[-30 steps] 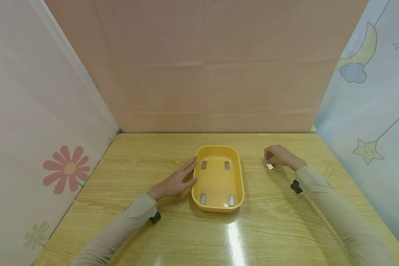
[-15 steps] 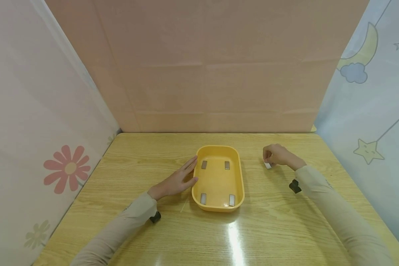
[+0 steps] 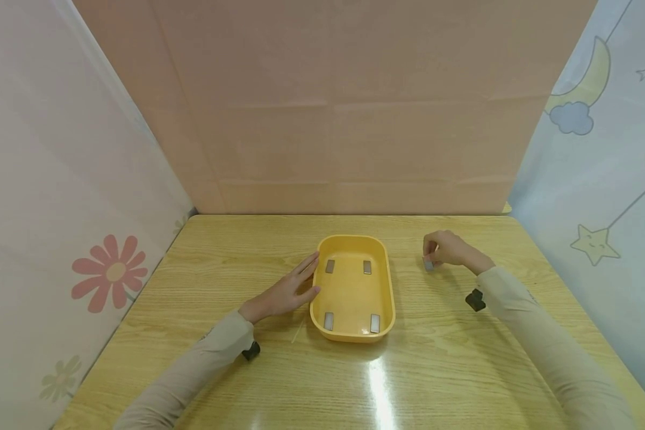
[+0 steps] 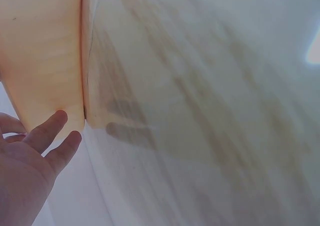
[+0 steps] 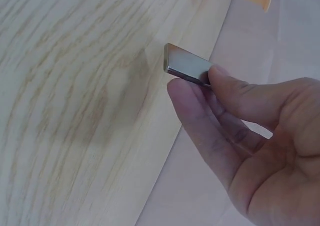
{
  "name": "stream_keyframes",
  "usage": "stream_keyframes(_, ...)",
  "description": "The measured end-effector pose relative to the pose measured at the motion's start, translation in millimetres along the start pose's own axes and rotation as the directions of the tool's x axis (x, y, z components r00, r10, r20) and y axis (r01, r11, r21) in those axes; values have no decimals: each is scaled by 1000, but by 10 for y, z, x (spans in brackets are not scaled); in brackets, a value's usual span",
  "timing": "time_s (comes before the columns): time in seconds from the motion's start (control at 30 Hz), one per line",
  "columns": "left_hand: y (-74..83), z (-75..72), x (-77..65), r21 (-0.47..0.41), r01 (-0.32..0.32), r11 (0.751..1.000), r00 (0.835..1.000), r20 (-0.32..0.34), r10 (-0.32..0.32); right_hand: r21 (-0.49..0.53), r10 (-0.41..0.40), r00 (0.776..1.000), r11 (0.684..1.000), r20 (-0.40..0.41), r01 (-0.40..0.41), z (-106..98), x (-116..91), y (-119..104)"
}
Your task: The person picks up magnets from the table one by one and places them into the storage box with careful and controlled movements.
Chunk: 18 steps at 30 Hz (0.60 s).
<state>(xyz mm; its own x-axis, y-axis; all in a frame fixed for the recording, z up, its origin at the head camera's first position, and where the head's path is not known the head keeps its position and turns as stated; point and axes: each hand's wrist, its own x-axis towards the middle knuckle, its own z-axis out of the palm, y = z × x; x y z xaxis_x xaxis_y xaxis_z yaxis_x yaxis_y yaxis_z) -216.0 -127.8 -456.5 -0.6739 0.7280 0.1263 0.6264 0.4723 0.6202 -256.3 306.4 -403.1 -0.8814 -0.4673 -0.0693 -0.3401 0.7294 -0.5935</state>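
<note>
A yellow rectangular tray (image 3: 352, 292) stands on the table, with several small silver blocks lying flat near its corners. One of them is a block (image 3: 375, 323) at the near right corner. My left hand (image 3: 283, 294) rests against the tray's left side, fingers extended along the rim. In the left wrist view the fingers of that hand (image 4: 30, 168) lie by the tray wall (image 4: 42, 45). To the right of the tray, my right hand (image 3: 448, 248) pinches a small silver rectangular block (image 5: 187, 63) between thumb and fingers, with the block's free end pointing outward.
The wood-grain table (image 3: 236, 251) extends around the tray. A pinkish cloth (image 3: 328, 119) hangs behind its far edge. Patterned curtains stand on the left (image 3: 43, 179) and right (image 3: 623, 179). A black wrist device (image 3: 475, 300) hangs under the right cuff.
My right hand has shifted slightly left and a little away from me with the silver block, whose visible face has gone from bright white to grey. The left hand and tray have stayed put.
</note>
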Motion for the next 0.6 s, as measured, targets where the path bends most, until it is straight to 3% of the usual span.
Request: stream_keyframes(0.6, 17, 3, -6, -15, -11, 1000, 1000, -6, 10, 29, -6, 1000, 1000, 8, 6, -11, 5, -78)
